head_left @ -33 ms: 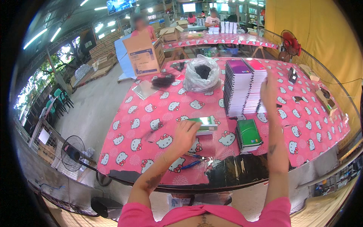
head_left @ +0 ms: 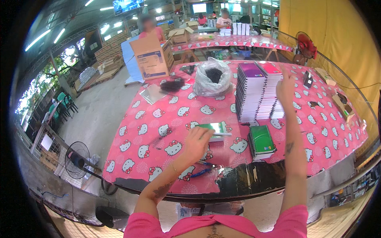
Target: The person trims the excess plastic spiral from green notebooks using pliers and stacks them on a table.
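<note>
My left hand (head_left: 198, 141) is closed on the near left edge of a green notebook (head_left: 214, 127), which lies near the middle of the table. Its fingers hide part of the cover. My right hand (head_left: 286, 88) is raised at the right side of a tall stack of red-covered spiral notebooks (head_left: 271, 85); its fingers look stretched out, with nothing visible in them. Touching that stack on the left is another tall stack with a purple cover on top (head_left: 250, 91). A short stack of green spiral notebooks (head_left: 262, 139) sits nearer me, left of my right forearm.
A clear plastic bag of black pieces (head_left: 213, 79) stands behind the notebooks. Black bristle-like strands (head_left: 171, 85), an open carton (head_left: 151, 61) and blue-handled tools (head_left: 201, 171) are on the pink table (head_left: 135, 152). Fans stand at both sides; people work farther back.
My right hand has shifted slightly rightward at the red stack, and its fingers show more clearly. My left hand stays at the green notebook, which is tilted a little differently.
</note>
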Demonstrator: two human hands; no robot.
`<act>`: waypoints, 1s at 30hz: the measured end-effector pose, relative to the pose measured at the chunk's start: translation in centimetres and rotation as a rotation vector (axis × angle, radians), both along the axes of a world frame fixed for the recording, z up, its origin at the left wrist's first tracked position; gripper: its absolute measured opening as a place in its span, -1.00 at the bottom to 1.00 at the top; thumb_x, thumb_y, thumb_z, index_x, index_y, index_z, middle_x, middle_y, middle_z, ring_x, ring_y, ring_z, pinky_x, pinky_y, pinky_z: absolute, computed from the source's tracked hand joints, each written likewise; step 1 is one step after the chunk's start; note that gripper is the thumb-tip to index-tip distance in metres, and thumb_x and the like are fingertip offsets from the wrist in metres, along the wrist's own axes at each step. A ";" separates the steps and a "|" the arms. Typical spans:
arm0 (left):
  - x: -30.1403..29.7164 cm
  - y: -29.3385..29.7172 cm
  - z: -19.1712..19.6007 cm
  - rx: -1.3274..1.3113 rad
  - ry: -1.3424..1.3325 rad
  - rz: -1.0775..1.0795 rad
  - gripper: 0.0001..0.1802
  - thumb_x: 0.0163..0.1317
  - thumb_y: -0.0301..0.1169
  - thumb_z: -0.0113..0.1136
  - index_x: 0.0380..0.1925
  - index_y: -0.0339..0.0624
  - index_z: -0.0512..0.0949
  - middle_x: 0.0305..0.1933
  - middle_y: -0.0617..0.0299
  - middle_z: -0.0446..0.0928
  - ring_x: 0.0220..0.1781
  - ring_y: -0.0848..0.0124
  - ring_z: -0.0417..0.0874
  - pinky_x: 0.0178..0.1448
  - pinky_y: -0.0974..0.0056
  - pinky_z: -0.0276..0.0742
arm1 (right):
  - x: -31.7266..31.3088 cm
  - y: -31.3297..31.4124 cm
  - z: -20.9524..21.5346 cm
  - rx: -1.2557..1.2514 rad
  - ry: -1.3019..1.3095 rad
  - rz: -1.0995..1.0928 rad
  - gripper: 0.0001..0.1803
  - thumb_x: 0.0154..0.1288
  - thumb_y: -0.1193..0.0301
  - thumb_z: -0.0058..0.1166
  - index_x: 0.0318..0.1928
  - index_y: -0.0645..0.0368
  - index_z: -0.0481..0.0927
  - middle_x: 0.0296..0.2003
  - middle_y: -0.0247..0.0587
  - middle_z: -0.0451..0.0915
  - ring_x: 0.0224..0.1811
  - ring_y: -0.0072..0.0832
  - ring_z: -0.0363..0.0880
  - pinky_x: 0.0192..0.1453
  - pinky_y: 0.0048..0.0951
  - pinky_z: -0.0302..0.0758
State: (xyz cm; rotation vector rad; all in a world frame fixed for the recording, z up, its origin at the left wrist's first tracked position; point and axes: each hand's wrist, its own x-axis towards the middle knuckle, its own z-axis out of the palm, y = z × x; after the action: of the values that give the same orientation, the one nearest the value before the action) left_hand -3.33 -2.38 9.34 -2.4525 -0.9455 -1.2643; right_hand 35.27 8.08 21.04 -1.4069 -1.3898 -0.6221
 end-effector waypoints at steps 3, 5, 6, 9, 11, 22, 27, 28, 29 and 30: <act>1.1 -1.7 1.0 -0.003 0.032 -0.079 -0.64 0.11 -0.55 0.26 -0.04 -0.16 0.61 -0.15 0.14 0.54 -0.08 0.11 0.56 0.03 0.05 0.46 | 4.7 3.5 1.0 -0.199 -0.194 -0.190 -0.45 0.20 0.59 0.01 0.17 -0.21 0.57 -0.11 -0.10 0.39 0.02 -0.07 0.43 0.08 -0.04 0.43; 1.4 -2.6 0.9 -0.011 0.034 -0.149 -0.64 0.12 -0.55 0.25 -0.03 -0.17 0.61 -0.12 0.13 0.53 -0.07 0.10 0.54 0.02 0.05 0.46 | 5.1 4.3 2.0 -0.378 -0.292 -0.262 -0.50 0.19 0.56 0.04 0.10 -0.25 0.61 -0.08 -0.11 0.37 0.06 -0.07 0.42 0.10 0.03 0.41; 1.3 -2.5 0.5 -0.064 0.027 -0.162 -0.65 0.13 -0.55 0.24 -0.03 -0.17 0.60 -0.09 0.12 0.54 -0.07 0.09 0.53 0.01 0.06 0.46 | 5.7 4.3 2.8 -0.441 -0.271 -0.256 -0.52 0.20 0.54 0.05 0.09 -0.27 0.60 -0.04 -0.10 0.36 0.11 -0.07 0.40 0.12 0.08 0.39; 0.7 -3.0 -0.2 -0.102 -0.002 -0.157 -0.67 0.14 -0.54 0.25 -0.05 -0.18 0.60 -0.10 0.12 0.55 -0.09 0.09 0.54 -0.01 0.06 0.46 | 3.3 2.2 4.0 -0.443 -0.256 -0.158 -0.52 0.20 0.50 0.10 0.12 -0.23 0.56 0.04 -0.08 0.36 0.18 -0.04 0.38 0.19 0.09 0.35; 0.7 -3.9 0.3 -0.130 -0.018 -0.172 -0.68 0.14 -0.54 0.25 -0.05 -0.18 0.60 -0.12 0.11 0.55 -0.10 0.09 0.54 -0.03 0.06 0.46 | 1.2 -0.7 2.7 -0.255 -0.219 0.152 -0.47 0.19 0.46 0.19 0.20 -0.06 0.48 0.11 -0.07 0.38 0.24 -0.02 0.37 0.29 0.02 0.32; 4.4 -10.0 -4.6 -0.505 0.109 -0.402 -0.68 0.17 -0.50 0.32 -0.04 -0.16 0.61 -0.01 0.09 0.54 0.07 0.12 0.56 0.09 0.09 0.50 | -11.6 -26.4 -18.5 -0.959 0.675 0.846 -0.67 0.19 0.55 0.32 -0.02 0.23 0.59 -0.14 -0.20 0.67 -0.06 -0.51 0.58 0.11 -0.46 0.47; 5.9 -11.4 -5.9 -0.524 -0.229 -0.339 -0.61 0.16 -0.53 0.32 0.03 -0.13 0.59 0.13 -0.05 0.44 0.19 0.01 0.50 0.22 0.06 0.46 | -13.0 -27.4 -21.0 -0.783 0.887 0.855 -0.72 0.21 0.65 0.18 -0.05 0.25 0.58 -0.15 -0.24 0.64 -0.08 -0.54 0.55 0.07 -0.44 0.45; 6.1 -11.3 -6.0 -0.548 -0.323 -0.286 -0.62 0.17 -0.55 0.32 0.03 -0.18 0.58 0.17 -0.08 0.43 0.26 0.00 0.48 0.28 0.07 0.44 | -13.1 -27.0 -20.7 -0.776 0.900 0.860 -0.70 0.21 0.65 0.17 -0.02 0.25 0.57 -0.16 -0.25 0.63 -0.09 -0.53 0.55 0.07 -0.45 0.45; 6.1 -11.1 -6.3 -0.549 -0.324 -0.291 -0.62 0.17 -0.55 0.32 0.03 -0.18 0.58 0.17 -0.08 0.43 0.26 0.00 0.48 0.28 0.07 0.44 | -13.2 -26.7 -20.2 -0.769 0.913 0.864 -0.69 0.22 0.65 0.16 0.00 0.26 0.57 -0.16 -0.26 0.63 -0.09 -0.53 0.55 0.08 -0.46 0.44; 6.0 -10.7 -6.8 -0.640 -0.364 -0.309 -0.61 0.17 -0.55 0.31 0.04 -0.17 0.58 0.17 -0.06 0.44 0.26 0.01 0.48 0.27 0.08 0.44 | -13.2 -26.8 -19.5 -0.761 0.887 0.851 -0.65 0.23 0.64 0.16 0.04 0.26 0.58 -0.14 -0.26 0.63 -0.07 -0.52 0.55 0.09 -0.47 0.44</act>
State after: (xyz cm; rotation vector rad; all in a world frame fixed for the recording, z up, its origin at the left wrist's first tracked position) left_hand 2.67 -13.11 2.54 -2.9994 -1.2546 -1.7805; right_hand 22.03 -18.69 1.58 -1.1913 -1.3066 1.0637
